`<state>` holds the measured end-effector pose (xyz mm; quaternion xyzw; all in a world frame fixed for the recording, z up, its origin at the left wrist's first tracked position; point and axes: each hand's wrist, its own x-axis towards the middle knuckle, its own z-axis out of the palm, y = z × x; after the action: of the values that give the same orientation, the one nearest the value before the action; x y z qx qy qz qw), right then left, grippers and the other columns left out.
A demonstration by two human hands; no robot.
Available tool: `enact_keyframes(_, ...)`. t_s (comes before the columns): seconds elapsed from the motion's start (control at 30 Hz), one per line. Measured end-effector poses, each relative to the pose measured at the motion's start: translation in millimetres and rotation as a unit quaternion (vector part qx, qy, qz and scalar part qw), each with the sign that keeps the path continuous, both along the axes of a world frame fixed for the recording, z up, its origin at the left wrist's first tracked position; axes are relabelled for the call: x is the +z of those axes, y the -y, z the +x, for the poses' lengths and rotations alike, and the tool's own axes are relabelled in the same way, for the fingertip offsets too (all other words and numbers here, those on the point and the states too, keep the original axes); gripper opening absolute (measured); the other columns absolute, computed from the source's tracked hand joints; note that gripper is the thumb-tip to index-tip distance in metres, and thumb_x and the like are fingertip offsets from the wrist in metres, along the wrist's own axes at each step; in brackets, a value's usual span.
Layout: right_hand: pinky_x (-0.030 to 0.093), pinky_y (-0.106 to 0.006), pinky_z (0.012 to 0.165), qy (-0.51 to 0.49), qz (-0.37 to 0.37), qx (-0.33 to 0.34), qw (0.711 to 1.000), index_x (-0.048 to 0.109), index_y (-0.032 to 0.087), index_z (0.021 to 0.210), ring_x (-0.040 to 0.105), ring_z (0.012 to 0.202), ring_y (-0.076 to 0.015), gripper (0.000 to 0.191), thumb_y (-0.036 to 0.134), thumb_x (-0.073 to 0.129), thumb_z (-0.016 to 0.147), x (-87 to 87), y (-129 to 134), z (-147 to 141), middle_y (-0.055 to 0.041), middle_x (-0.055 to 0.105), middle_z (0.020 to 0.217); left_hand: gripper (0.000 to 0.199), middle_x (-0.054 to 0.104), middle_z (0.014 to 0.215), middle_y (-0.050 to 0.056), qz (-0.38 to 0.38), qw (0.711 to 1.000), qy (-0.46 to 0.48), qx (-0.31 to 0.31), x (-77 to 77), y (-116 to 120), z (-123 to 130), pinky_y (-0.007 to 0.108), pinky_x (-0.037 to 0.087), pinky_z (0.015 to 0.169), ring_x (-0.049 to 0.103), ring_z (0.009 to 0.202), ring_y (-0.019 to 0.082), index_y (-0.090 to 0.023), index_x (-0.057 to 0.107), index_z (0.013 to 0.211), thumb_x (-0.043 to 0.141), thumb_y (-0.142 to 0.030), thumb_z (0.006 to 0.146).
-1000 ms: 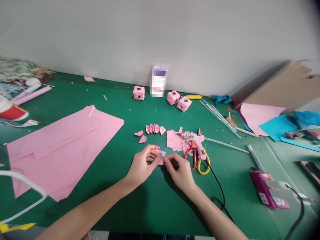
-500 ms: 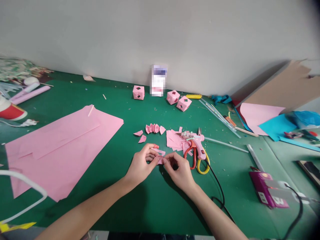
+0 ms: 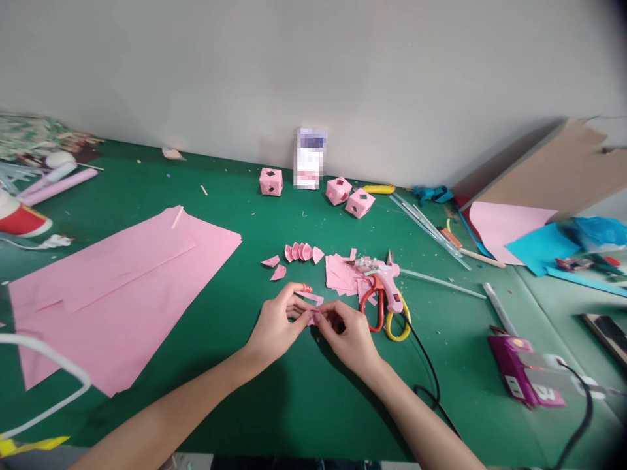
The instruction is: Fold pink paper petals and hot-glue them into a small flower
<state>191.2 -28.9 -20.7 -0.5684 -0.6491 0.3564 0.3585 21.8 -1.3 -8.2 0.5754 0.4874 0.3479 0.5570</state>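
Note:
Between my two hands, low in the middle of the view, is a small pink paper piece (image 3: 312, 318), mostly covered by fingertips. My left hand (image 3: 278, 324) pinches its left side, and a red band is around one finger. My right hand (image 3: 353, 336) pinches its right side, thumb and fingertips together. Just beyond the fingers lies a pink strip (image 3: 310, 297). Farther back stand several folded pink pieces (image 3: 304, 252) in a row, with two loose ones (image 3: 279, 272) to their left. A stack of pink paper pieces (image 3: 339, 274) lies to the right.
A pink glue gun (image 3: 390, 287) rests over scissors (image 3: 399, 326) with red and yellow handles. Pink cubes (image 3: 271, 182) stand near the wall. Large pink sheets (image 3: 122, 294) cover the left; a purple power strip (image 3: 519, 369) lies right. A white tube (image 3: 53, 356) curves in at lower left.
My right hand has shifted slightly left, bringing its fingertips closer to the left ones. Less of the small pink piece shows between them.

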Motion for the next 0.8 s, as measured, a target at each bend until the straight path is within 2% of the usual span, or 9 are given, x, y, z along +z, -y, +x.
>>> enact_keyframes(0.33, 0.039, -0.023, 0.05, 0.017, 0.018, 0.002, 1.0, 0.06, 0.02, 0.078, 0.051, 0.053, -0.012, 0.021, 0.032, 0.054, 0.093, 0.2, 0.7, -0.5, 0.0009, 0.06, 0.063, 0.028, 0.076, 0.091, 0.004, 0.024, 1.0, -0.02, 0.0, -2.1, 2.1, 2.1, 0.035, 0.062, 0.08, 0.075, 0.085, 0.02, -0.021, 0.054, 0.111, 0.063, -0.023, 0.085)
enact_keyframes(0.8, 0.038, -0.022, 0.05, 0.022, 0.013, 0.005, 1.0, 0.061, 0.019, 0.08, 0.05, 0.052, -0.0116, 0.016, 0.028, 0.055, 0.092, 0.7, 0.3, 0.4, 0.0017, 0.059, 0.062, 0.027, 0.075, 0.088, 0.002, 0.041, 0.999, -0.035, 0.004, -2.1, 2.4, 2.4, 0.033, 0.062, 0.079, 0.074, 0.083, 0.019, -0.022, 0.055, 0.111, 0.062, -0.023, 0.085)
